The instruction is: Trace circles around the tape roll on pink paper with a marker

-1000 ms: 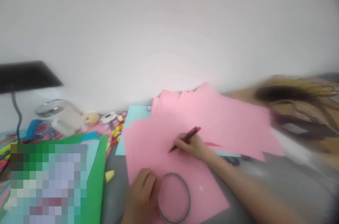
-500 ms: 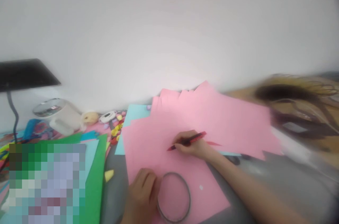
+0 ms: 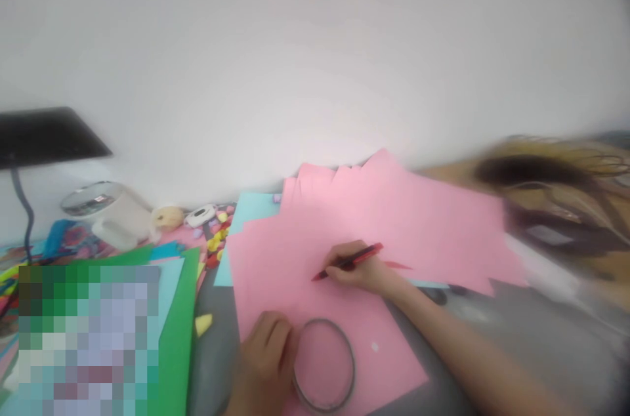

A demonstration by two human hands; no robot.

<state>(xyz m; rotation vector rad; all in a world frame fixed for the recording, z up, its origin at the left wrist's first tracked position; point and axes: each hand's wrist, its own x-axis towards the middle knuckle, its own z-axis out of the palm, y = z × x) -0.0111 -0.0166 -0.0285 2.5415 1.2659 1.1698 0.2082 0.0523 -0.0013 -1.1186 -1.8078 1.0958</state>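
My right hand (image 3: 353, 266) is closed round a red and black pen (image 3: 352, 260), its tip down at the pink paper sheet (image 3: 275, 258). On the lower part of that sheet lies a thin grey ring (image 3: 353, 370), perhaps a roll of tape seen from above. My left hand (image 3: 268, 357) rests at the ring's left side with its fingers curled together against the rim. The thumb and the fingertips of the left hand are hidden. A tiny white scrap (image 3: 375, 346) sits on the paper to the right of the ring.
More pink sheets (image 3: 433, 219) overlap behind, against the wall, with light blue paper (image 3: 224, 275) underneath. Green paper (image 3: 180, 337) lies at the left, near a white cup-like container (image 3: 125, 222), small colourful pieces (image 3: 216, 242) and a dark lamp head (image 3: 49, 137). Blurred clutter (image 3: 551, 226) stands right.
Almost nothing differs. The pen and both hands hold the same place on the pink paper; the view has shifted very slightly.
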